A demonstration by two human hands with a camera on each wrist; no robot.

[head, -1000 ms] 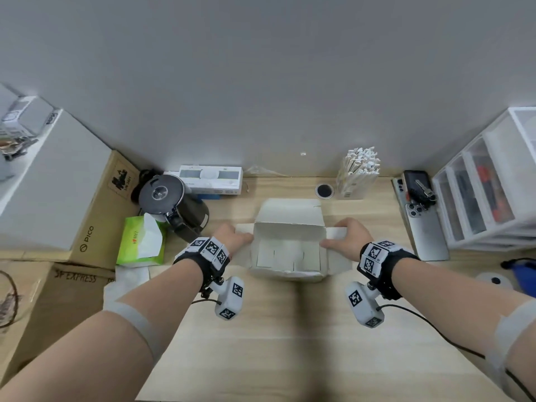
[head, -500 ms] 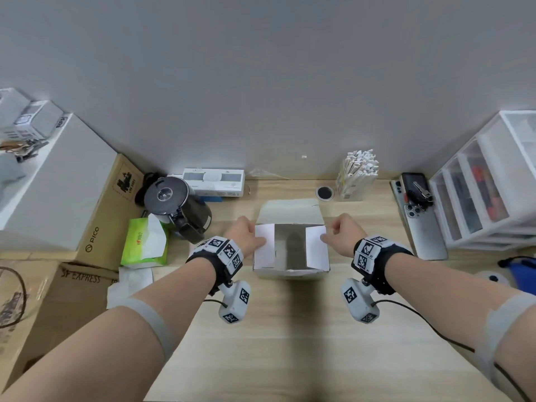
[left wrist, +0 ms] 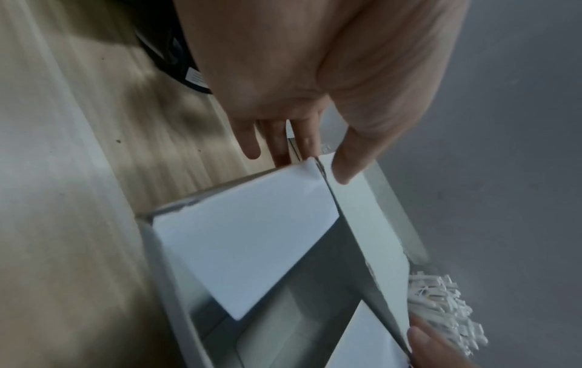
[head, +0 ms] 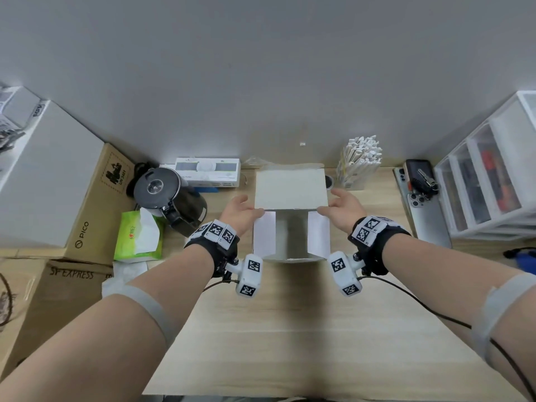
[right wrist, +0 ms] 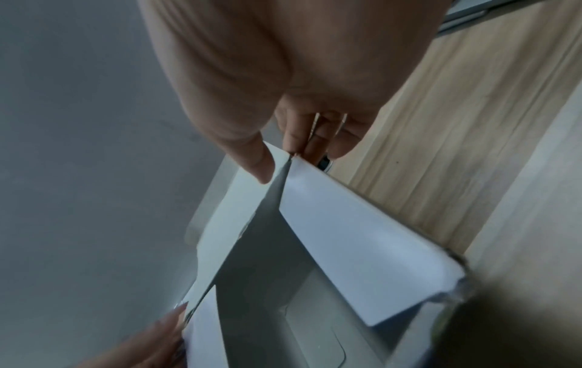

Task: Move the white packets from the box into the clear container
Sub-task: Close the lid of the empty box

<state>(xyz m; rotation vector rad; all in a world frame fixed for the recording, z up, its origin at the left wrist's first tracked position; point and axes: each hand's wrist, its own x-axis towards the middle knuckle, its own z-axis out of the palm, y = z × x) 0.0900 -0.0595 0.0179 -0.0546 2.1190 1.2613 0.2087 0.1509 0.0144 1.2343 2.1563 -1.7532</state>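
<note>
The white box [head: 290, 258] stands mid-table with both side flaps [head: 265, 236] folded in over its opening. Its lid [head: 290, 188] stands raised at the far edge. My left hand [head: 240, 211] pinches the lid's lower left corner, thumb on the inner face and fingers behind, which the left wrist view confirms for the hand [left wrist: 312, 161]. My right hand [head: 343, 208] pinches the lower right corner the same way [right wrist: 289, 159]. A white packet [right wrist: 315, 336] shows dimly in the gap between the flaps. A clear container [head: 358, 172] of white sticks stands behind the box, to the right.
A black kettle [head: 168, 195] and a green tissue pack [head: 137, 236] sit to the left, beside cardboard boxes [head: 95, 204]. A white flat device box [head: 207, 174] lies at the back wall. Phones with keys [head: 420, 192] and a plastic drawer unit [head: 487, 181] are on the right.
The side flaps, spread wide a second ago with packets showing, have been folded in. Both hands have moved to the far corners, and the lid now stands more upright.
</note>
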